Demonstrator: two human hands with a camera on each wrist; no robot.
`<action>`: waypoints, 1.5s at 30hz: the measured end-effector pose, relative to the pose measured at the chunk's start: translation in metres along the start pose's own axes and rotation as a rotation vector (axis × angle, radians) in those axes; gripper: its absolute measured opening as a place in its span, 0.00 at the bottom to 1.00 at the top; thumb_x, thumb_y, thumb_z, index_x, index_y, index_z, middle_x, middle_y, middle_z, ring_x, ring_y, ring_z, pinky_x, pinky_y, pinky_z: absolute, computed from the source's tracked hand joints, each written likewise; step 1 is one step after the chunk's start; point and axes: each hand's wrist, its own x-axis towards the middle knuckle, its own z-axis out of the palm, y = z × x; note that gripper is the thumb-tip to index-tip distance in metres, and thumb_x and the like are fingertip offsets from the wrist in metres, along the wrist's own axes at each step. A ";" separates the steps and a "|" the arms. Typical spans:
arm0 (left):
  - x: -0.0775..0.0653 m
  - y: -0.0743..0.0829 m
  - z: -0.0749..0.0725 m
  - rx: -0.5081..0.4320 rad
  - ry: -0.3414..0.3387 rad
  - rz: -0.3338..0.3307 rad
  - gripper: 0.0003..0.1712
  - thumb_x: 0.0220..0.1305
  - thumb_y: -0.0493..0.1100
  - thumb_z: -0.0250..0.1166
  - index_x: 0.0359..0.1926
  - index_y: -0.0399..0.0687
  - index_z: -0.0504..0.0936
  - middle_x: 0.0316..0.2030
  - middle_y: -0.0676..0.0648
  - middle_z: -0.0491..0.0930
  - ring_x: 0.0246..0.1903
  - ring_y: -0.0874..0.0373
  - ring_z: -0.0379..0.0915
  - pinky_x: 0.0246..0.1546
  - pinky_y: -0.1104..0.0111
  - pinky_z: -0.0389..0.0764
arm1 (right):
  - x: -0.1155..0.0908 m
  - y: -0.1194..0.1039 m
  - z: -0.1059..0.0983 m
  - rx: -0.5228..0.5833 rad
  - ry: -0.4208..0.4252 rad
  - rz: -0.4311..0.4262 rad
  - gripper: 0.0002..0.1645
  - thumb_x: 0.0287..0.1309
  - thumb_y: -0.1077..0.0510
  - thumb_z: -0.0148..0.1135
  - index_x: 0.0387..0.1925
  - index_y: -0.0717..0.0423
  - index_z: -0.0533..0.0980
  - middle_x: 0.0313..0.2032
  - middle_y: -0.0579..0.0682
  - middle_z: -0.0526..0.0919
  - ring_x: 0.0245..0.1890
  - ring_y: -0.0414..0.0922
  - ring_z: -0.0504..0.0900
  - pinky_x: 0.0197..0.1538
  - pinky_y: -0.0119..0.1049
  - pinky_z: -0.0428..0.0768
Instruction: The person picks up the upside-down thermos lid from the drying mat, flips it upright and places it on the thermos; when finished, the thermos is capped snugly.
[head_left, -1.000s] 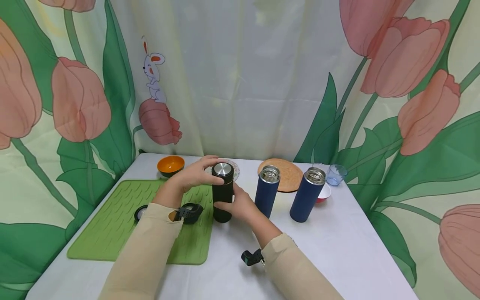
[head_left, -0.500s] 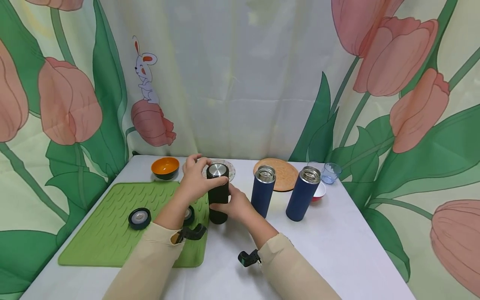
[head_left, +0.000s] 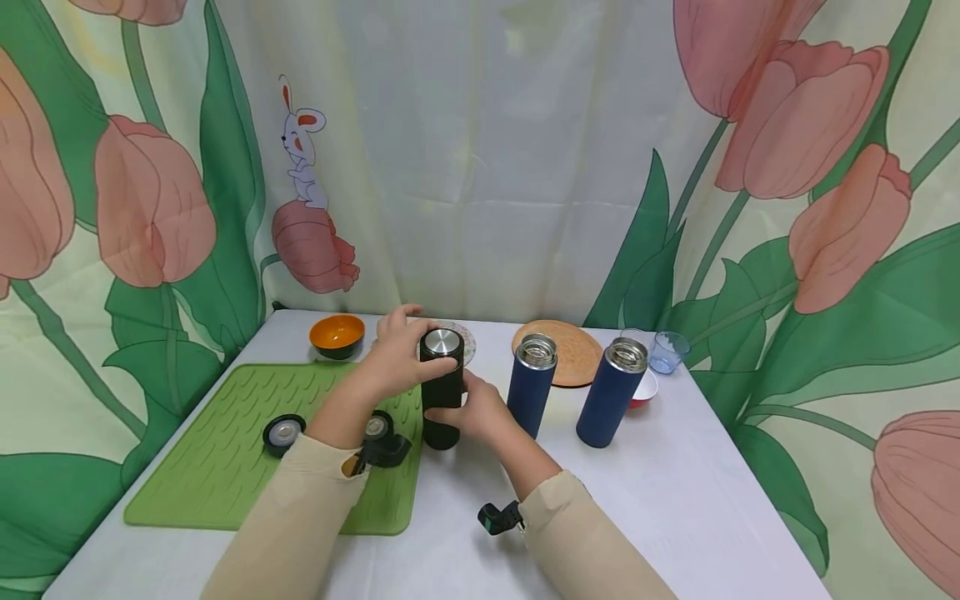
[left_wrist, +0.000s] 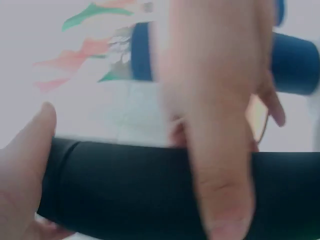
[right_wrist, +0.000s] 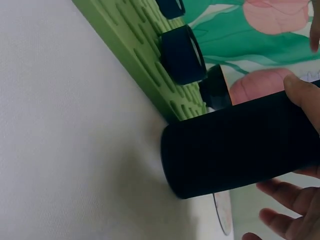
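Observation:
A black thermos (head_left: pixel 442 392) with a silver-topped lid (head_left: pixel 442 341) stands upright beside the green mat's right edge. My left hand (head_left: pixel 397 354) holds the lid, its thumb across the near side and its fingers raised behind. Lower down, my right hand (head_left: pixel 480 408) grips the thermos body, thumb in front; in the left wrist view its thumb (left_wrist: pixel 225 200) crosses the dark body. Seen from the right wrist, the base of the thermos (right_wrist: pixel 230 145) is close over the white table. Two navy thermoses (head_left: pixel 531 387) (head_left: pixel 611 400), lidless, stand to the right.
Two round dark lids (head_left: pixel 284 434) (head_left: pixel 378 425) lie on the green mat (head_left: pixel 225 467). Behind are an orange bowl (head_left: pixel 337 335), a patterned plate (head_left: pixel 467 342) and a round wooden board (head_left: pixel 570 350). A blue glass (head_left: pixel 668 352) and a red-and-white bowl (head_left: pixel 647 387) stand at the back right.
My left hand has turned on the lid, its fingers now raised and spread behind it. The right hand keeps its grip, and the thermos stays in place; the head view shifts slightly.

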 end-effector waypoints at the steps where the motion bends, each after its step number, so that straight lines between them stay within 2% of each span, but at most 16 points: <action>1: -0.005 0.007 0.005 0.069 0.073 -0.039 0.43 0.61 0.70 0.73 0.64 0.44 0.79 0.80 0.37 0.52 0.78 0.34 0.44 0.70 0.32 0.62 | 0.000 0.000 0.000 -0.009 0.005 -0.002 0.45 0.55 0.38 0.80 0.70 0.45 0.74 0.57 0.51 0.87 0.56 0.51 0.85 0.56 0.52 0.84; 4: -0.014 0.023 0.019 0.230 0.265 -0.126 0.50 0.54 0.79 0.72 0.55 0.40 0.80 0.76 0.34 0.57 0.75 0.33 0.50 0.68 0.33 0.62 | 0.000 0.001 0.000 -0.019 0.008 -0.009 0.45 0.55 0.37 0.80 0.70 0.46 0.74 0.57 0.51 0.87 0.55 0.51 0.85 0.55 0.50 0.84; 5: -0.016 0.025 0.021 0.251 0.302 -0.133 0.50 0.53 0.80 0.73 0.53 0.39 0.79 0.74 0.33 0.58 0.74 0.33 0.51 0.67 0.34 0.63 | 0.000 0.002 0.001 -0.017 0.009 -0.014 0.45 0.55 0.36 0.80 0.70 0.46 0.75 0.57 0.51 0.87 0.56 0.51 0.85 0.55 0.50 0.84; 7: -0.015 0.026 0.023 0.258 0.325 -0.101 0.47 0.53 0.78 0.74 0.50 0.41 0.80 0.73 0.34 0.60 0.73 0.33 0.53 0.66 0.34 0.62 | 0.000 0.004 0.000 -0.010 0.008 -0.028 0.44 0.55 0.37 0.80 0.70 0.45 0.75 0.57 0.50 0.87 0.57 0.51 0.85 0.55 0.50 0.84; 10: -0.012 0.022 0.018 0.221 0.272 -0.056 0.41 0.54 0.75 0.76 0.49 0.45 0.81 0.74 0.36 0.59 0.74 0.33 0.50 0.67 0.33 0.60 | 0.001 0.007 -0.001 0.010 0.010 -0.063 0.42 0.56 0.39 0.80 0.69 0.43 0.76 0.57 0.49 0.88 0.58 0.51 0.85 0.57 0.51 0.84; 18: 0.002 0.006 -0.011 0.194 -0.007 0.038 0.39 0.57 0.69 0.78 0.61 0.52 0.83 0.81 0.38 0.52 0.80 0.33 0.40 0.73 0.31 0.54 | 0.006 0.008 -0.003 -0.006 -0.007 -0.094 0.43 0.55 0.38 0.80 0.70 0.44 0.76 0.56 0.49 0.88 0.59 0.50 0.85 0.59 0.50 0.84; 22: 0.006 0.002 -0.018 0.170 -0.078 0.066 0.39 0.58 0.67 0.79 0.64 0.53 0.82 0.81 0.39 0.51 0.81 0.34 0.40 0.75 0.30 0.50 | 0.006 0.007 -0.002 -0.026 -0.014 -0.089 0.42 0.56 0.38 0.79 0.70 0.43 0.76 0.56 0.51 0.88 0.60 0.51 0.84 0.59 0.51 0.84; 24: 0.004 0.004 -0.018 0.187 -0.074 0.053 0.40 0.59 0.68 0.77 0.66 0.53 0.81 0.81 0.39 0.52 0.81 0.34 0.40 0.74 0.30 0.52 | 0.006 0.006 -0.002 -0.030 -0.015 -0.079 0.42 0.57 0.39 0.79 0.70 0.44 0.75 0.57 0.51 0.87 0.60 0.52 0.84 0.60 0.51 0.83; 27: -0.002 0.010 -0.011 0.243 -0.015 0.007 0.41 0.61 0.70 0.74 0.66 0.52 0.81 0.81 0.39 0.52 0.80 0.34 0.42 0.70 0.29 0.55 | 0.003 0.005 -0.001 -0.027 -0.014 -0.069 0.42 0.59 0.39 0.78 0.71 0.44 0.74 0.58 0.53 0.86 0.62 0.55 0.81 0.61 0.54 0.82; 30: -0.010 0.019 0.002 0.299 0.106 -0.081 0.46 0.59 0.77 0.70 0.64 0.47 0.82 0.80 0.37 0.54 0.79 0.34 0.45 0.69 0.29 0.58 | 0.002 0.005 0.002 -0.024 -0.016 -0.067 0.43 0.59 0.39 0.77 0.72 0.46 0.73 0.60 0.54 0.86 0.65 0.56 0.80 0.62 0.55 0.81; 33: -0.015 0.024 0.016 0.316 0.240 -0.151 0.52 0.54 0.83 0.69 0.57 0.42 0.82 0.78 0.34 0.57 0.77 0.33 0.48 0.67 0.31 0.58 | 0.002 0.006 0.005 -0.019 -0.015 -0.070 0.44 0.59 0.38 0.77 0.72 0.46 0.73 0.61 0.54 0.85 0.66 0.56 0.79 0.63 0.55 0.81; 36: -0.015 0.025 0.021 0.301 0.309 -0.154 0.51 0.51 0.82 0.71 0.53 0.41 0.82 0.76 0.33 0.59 0.76 0.33 0.50 0.65 0.33 0.59 | 0.001 0.006 0.006 -0.007 -0.013 -0.064 0.46 0.59 0.37 0.76 0.74 0.45 0.71 0.62 0.53 0.85 0.66 0.55 0.80 0.63 0.55 0.81; 39: -0.012 0.022 0.017 0.271 0.292 -0.097 0.45 0.53 0.78 0.74 0.52 0.45 0.84 0.76 0.35 0.59 0.76 0.33 0.50 0.65 0.33 0.59 | 0.002 0.005 0.006 0.012 -0.007 -0.052 0.47 0.59 0.38 0.77 0.75 0.44 0.70 0.64 0.53 0.84 0.67 0.55 0.80 0.65 0.56 0.80; 45: -0.002 0.009 0.002 0.249 0.153 0.010 0.38 0.54 0.75 0.76 0.50 0.52 0.86 0.81 0.40 0.54 0.79 0.34 0.44 0.69 0.31 0.56 | 0.005 0.005 0.007 0.024 0.018 -0.053 0.47 0.56 0.38 0.79 0.74 0.44 0.72 0.62 0.51 0.85 0.66 0.52 0.81 0.65 0.55 0.80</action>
